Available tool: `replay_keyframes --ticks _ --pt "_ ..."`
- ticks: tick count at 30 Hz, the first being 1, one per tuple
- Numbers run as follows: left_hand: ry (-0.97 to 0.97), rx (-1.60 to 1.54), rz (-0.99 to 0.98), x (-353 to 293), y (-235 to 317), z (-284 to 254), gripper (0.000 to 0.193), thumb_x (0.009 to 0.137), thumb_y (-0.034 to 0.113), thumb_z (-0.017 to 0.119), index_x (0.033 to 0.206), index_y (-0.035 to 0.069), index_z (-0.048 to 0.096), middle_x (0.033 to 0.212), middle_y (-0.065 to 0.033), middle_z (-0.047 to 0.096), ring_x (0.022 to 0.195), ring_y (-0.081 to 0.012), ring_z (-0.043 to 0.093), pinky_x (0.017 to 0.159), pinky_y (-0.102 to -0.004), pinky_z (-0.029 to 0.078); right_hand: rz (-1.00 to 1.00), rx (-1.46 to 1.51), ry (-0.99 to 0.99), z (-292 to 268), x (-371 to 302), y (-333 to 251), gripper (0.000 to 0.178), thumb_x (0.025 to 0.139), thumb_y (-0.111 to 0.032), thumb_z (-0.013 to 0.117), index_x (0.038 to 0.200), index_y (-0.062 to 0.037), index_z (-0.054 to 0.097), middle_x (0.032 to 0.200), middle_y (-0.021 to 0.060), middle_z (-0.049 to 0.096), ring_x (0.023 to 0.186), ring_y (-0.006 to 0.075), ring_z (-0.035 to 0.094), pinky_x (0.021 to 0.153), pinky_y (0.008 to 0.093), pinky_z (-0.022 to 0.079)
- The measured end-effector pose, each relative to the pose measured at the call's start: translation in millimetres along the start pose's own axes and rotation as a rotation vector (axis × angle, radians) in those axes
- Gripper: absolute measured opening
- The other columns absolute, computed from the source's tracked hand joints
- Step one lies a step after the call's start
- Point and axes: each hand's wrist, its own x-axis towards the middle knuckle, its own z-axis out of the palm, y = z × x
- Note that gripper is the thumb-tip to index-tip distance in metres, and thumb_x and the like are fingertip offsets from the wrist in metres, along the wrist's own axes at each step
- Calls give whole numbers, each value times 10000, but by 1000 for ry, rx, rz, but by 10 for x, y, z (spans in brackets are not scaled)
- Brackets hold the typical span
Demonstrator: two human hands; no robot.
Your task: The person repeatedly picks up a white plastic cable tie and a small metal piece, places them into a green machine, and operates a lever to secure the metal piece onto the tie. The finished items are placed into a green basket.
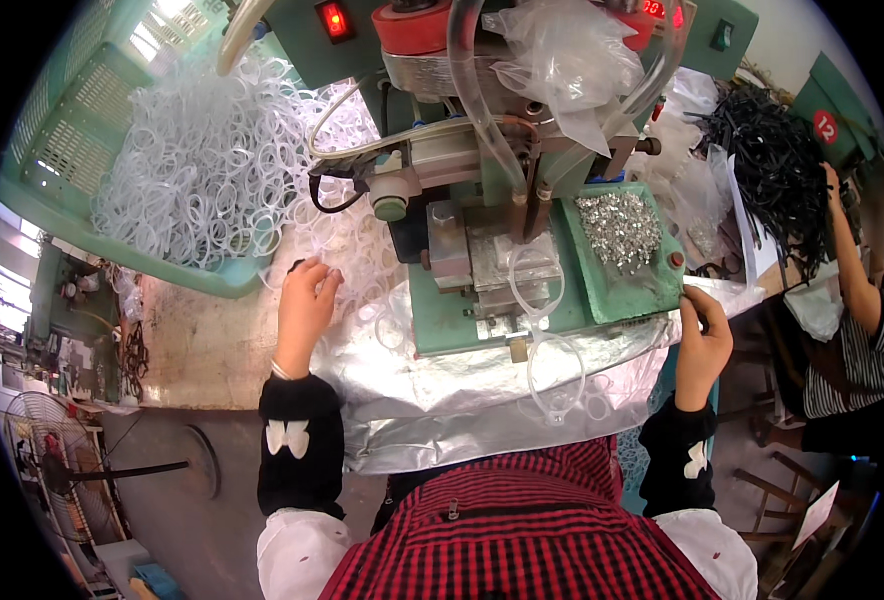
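Clear plastic marks how far along you are: one ring (563,287) stands out at the press (437,165), overlapping its metal block, and another (558,413) hangs just below it against the foil (432,395) at the desk (197,345) edge. You look to be mid-run, with a great deal left if the heap (202,160) filling the green crate (67,190) is unworked stock — whether those rings are waiting or finished, you cannot tell from this view. More loose rings spread over the desk between crate and press. Metal bits (619,230) lie plentifully in the green tray (634,300) on the press's right, so supply there seems no worry.

Your left hand (305,305) hovers near the loose rings, fingers half bent; a small dark thing shows at the fingertips, but you cannot tell if it is gripped. Your right hand (704,335) is curled, fingertips at the tray's near right corner — whether they pinch anything is unclear.

Hoses (465,85) and a plastic bag (567,60) crowd the press head and partly block your sight of it. Beyond the tray, a co-worker (857,300) reaches into black straps (762,140); a fan (57,470) stands at far left.
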Motion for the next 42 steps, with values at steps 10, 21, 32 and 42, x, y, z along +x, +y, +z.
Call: replay_keyframes --ticks 10,21,32,42 --pt "301 -625 -182 231 854 -175 236 974 185 676 863 -18 627 717 17 511 669 -84 449 600 -258 378 -187 428 -397 1007 356 -1255 279 797 2 705 1076 -12 701 947 85 707 928 186 660 865 293 496" --pt "479 -1126 43 -101 1814 -431 130 1033 97 528 1147 38 549 1003 -85 605 840 -174 629 713 -282 542 184 749 -464 1104 116 -1439 472 812 56 696 1259 18 549 933 30 632 872 82 588 823 241 468" --pt "424 -682 881 142 2220 -588 248 791 -31 742 1020 30 669 1037 -179 733 715 -265 665 609 -351 523 -205 438 -386 908 -50 -1487 489 852 -20 690 1326 -9 572 1156 125 686 1061 229 650 961 348 489" --pt "96 -454 1248 -334 2301 -145 254 734 51 782 953 59 653 1122 -118 703 750 -225 616 647 -340 592 -100 -13 -16 421 263 -163 262 902 -42 633 1159 -6 666 1076 109 686 1008 222 636 905 314 475"
